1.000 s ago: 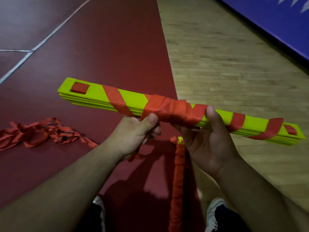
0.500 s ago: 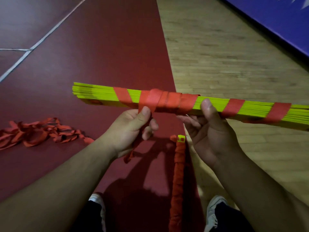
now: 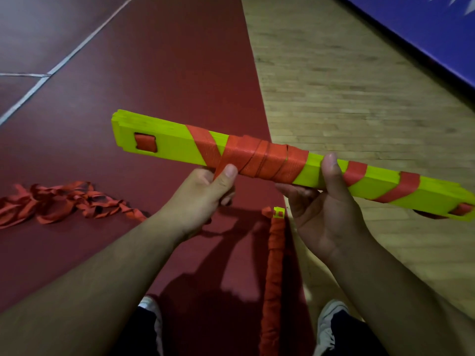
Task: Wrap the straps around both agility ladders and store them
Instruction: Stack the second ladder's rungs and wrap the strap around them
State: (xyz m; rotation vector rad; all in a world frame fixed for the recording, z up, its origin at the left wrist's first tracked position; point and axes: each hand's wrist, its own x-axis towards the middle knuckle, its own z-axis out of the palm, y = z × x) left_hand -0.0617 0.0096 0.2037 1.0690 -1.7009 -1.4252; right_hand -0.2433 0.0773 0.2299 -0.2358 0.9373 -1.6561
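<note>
I hold a stacked bundle of lime-green ladder rungs (image 3: 169,147) level in front of me, its flat face turned toward me. An orange strap (image 3: 259,158) is wound thickly round its middle and in looser turns toward the right end. My left hand (image 3: 205,194) pinches the strap at the bundle's lower edge, thumb on top. My right hand (image 3: 323,201) grips the bundle from below, thumb pressed on its face. A second ladder (image 3: 275,265), fully wrapped in orange strap, lies on the floor between my feet.
A loose heap of orange strap (image 3: 64,201) lies on the dark red mat (image 3: 154,73) at the left. Wooden floor (image 3: 359,98) runs on the right, with a blue panel (image 3: 424,29) at the far right. My shoes (image 3: 331,319) show at the bottom.
The bundle has rolled in my hands from edge-on to its flat face toward me. My left hand has kept its pinch on the strap at the lower edge.
</note>
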